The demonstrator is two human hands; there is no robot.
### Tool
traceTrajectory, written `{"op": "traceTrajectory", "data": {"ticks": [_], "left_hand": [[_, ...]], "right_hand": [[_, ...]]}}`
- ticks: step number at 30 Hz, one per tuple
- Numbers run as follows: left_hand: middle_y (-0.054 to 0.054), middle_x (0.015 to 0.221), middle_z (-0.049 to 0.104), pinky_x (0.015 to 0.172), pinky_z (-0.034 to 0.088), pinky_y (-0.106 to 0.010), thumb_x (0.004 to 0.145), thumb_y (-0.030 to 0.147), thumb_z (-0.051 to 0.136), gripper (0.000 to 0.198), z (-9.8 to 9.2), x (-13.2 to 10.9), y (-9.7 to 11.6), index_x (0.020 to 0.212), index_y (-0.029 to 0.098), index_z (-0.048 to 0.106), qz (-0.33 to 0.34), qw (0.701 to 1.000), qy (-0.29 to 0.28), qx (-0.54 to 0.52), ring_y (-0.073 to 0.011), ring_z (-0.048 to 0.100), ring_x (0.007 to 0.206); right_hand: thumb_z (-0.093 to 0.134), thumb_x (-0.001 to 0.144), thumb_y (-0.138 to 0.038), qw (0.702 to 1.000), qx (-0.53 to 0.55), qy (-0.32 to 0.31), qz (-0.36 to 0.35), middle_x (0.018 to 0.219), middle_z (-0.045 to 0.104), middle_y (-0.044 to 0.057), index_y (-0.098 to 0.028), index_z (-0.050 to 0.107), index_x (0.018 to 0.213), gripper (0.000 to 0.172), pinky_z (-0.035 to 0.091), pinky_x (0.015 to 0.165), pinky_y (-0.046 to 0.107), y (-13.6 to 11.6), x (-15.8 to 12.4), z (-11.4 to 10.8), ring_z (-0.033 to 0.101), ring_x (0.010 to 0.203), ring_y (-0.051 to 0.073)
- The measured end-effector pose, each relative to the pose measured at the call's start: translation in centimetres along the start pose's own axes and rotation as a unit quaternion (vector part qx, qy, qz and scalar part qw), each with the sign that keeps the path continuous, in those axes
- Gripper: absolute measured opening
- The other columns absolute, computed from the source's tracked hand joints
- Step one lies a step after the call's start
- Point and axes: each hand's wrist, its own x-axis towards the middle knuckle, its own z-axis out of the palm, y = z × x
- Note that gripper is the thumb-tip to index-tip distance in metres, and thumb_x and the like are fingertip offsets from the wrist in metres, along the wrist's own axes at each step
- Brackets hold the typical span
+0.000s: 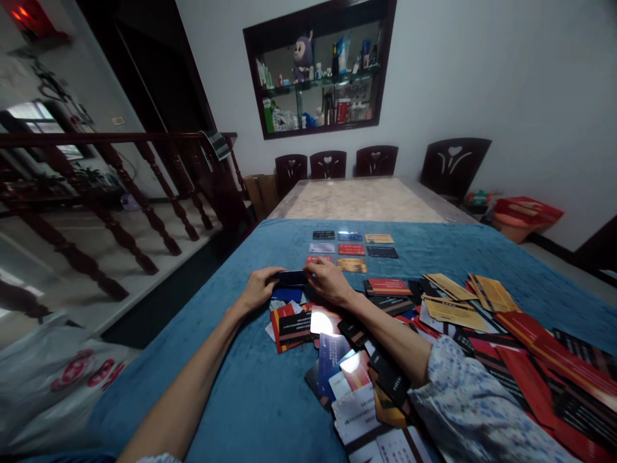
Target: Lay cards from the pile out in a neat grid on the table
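Note:
A dark card (291, 278) is held between my two hands above the blue cloth. My left hand (260, 287) pinches its left end, and my right hand (328, 280) grips the right end. Just below it lies a blue card (287, 295). Beyond my hands, several cards sit in neat rows, among them a red card (351, 249), a gold card (351, 265) and a dark card (382, 253). A loose pile of overlapping cards (354, 411) spreads under and beside my right forearm.
More red, black and gold cards (453, 311) lie scattered at the right. The blue cloth (250, 386) covers the near part of a stone-topped table (357, 197). Chairs (376, 159) stand behind it, and a white plastic bag (53, 379) is at the lower left.

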Motion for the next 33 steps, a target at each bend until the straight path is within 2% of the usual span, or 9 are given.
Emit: {"op": "traceTrajectory", "data": {"ticks": [6,13,18,22,24,29,33], "left_hand": [[-0.007,0.111,0.074,0.098,0.053,-0.038,0.081,0.010,0.054,0.037,0.5,0.0,-0.1,0.113,0.017,0.071,0.004,1.000,0.005,-0.003,-0.0218,0.069,0.100],[-0.005,0.111,0.075,0.098,0.053,-0.035,0.077,0.004,0.050,0.045,0.8,-0.1,0.1,0.114,0.018,0.071,0.010,1.000,0.005,-0.010,-0.0190,0.070,0.099],[-0.005,0.097,0.077,0.089,0.055,-0.033,0.076,0.009,0.055,0.031,0.9,0.0,0.1,0.098,0.017,0.076,-0.029,0.999,0.032,0.004,-0.0195,0.070,0.089],[-0.004,0.089,0.076,0.082,0.054,-0.032,0.077,0.015,0.060,0.022,1.0,0.2,0.5,0.091,0.017,0.076,-0.066,0.996,0.060,-0.005,-0.0188,0.068,0.080],[-0.003,0.086,0.076,0.079,0.054,-0.030,0.078,0.018,0.060,0.020,1.0,0.3,0.9,0.090,0.016,0.076,-0.079,0.995,0.061,-0.029,-0.0178,0.067,0.078],[-0.004,0.088,0.075,0.078,0.053,-0.028,0.080,0.019,0.060,0.020,1.2,0.5,1.5,0.091,0.015,0.075,-0.080,0.992,0.059,-0.073,-0.0170,0.067,0.081],[-0.006,0.091,0.074,0.078,0.052,-0.028,0.081,0.020,0.059,0.019,1.3,0.5,1.7,0.089,0.015,0.076,-0.054,0.995,0.045,-0.065,-0.0179,0.066,0.086]], "right_hand": [[0.051,0.092,-0.014,0.999,0.002,-0.020,0.038,0.101,0.065,0.008,-0.021,0.064,0.117,0.028,0.045,0.078,0.026,-0.3,-0.2,-0.4,0.060,0.094,0.018],[0.055,0.087,-0.011,0.997,0.002,-0.064,0.034,0.099,0.067,0.008,-0.018,0.059,0.121,0.036,0.043,0.084,0.028,-0.4,-0.2,-0.6,0.057,0.104,0.021],[0.059,0.087,-0.017,0.996,0.003,-0.084,0.037,0.095,0.070,0.008,-0.018,0.066,0.104,0.019,0.042,0.080,0.029,0.1,-0.3,-0.5,0.056,0.097,0.022],[0.063,0.083,-0.019,0.997,0.043,-0.045,0.040,0.087,0.071,0.006,-0.019,0.068,0.087,0.007,0.041,0.078,0.031,0.8,-0.3,0.1,0.055,0.090,0.023],[0.062,0.082,-0.017,0.996,0.081,-0.023,0.035,0.086,0.071,0.005,-0.019,0.067,0.083,0.006,0.041,0.079,0.031,1.0,-0.3,0.4,0.055,0.087,0.022],[0.059,0.085,-0.017,0.983,0.183,0.027,0.005,0.087,0.070,0.004,-0.019,0.068,0.084,0.009,0.042,0.082,0.032,1.1,-0.1,0.5,0.054,0.085,0.020],[0.057,0.087,-0.022,0.974,0.211,0.081,0.008,0.089,0.068,0.005,-0.019,0.066,0.087,0.010,0.043,0.082,0.034,1.0,0.0,0.5,0.055,0.090,0.021]]}}
